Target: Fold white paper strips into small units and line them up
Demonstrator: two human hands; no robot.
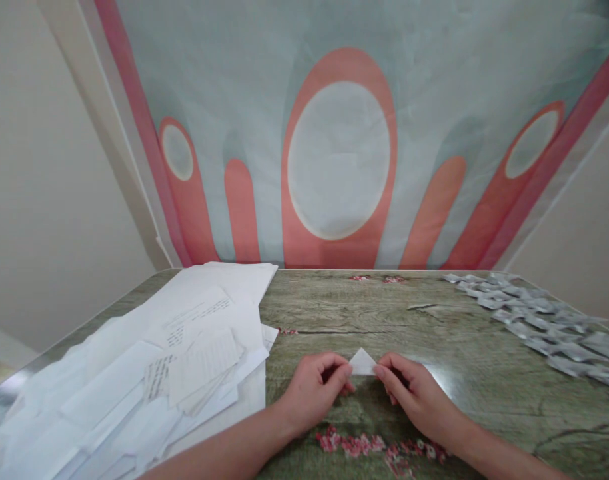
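A small piece of white paper (363,363), folded to a triangle with its point away from me, is held between my two hands over the middle of the table. My left hand (320,387) pinches its left corner between thumb and forefinger. At the right corner, my right hand (413,392) grips the paper the same way. The lower fingers of both hands curl under and are partly hidden.
Heaped white sheets and printed slips (204,367) cover the left of the wood-patterned table (334,307). Rows of small folded paper pieces (539,320) lie at the right. Behind the table's far edge hangs a patterned backdrop (339,160).
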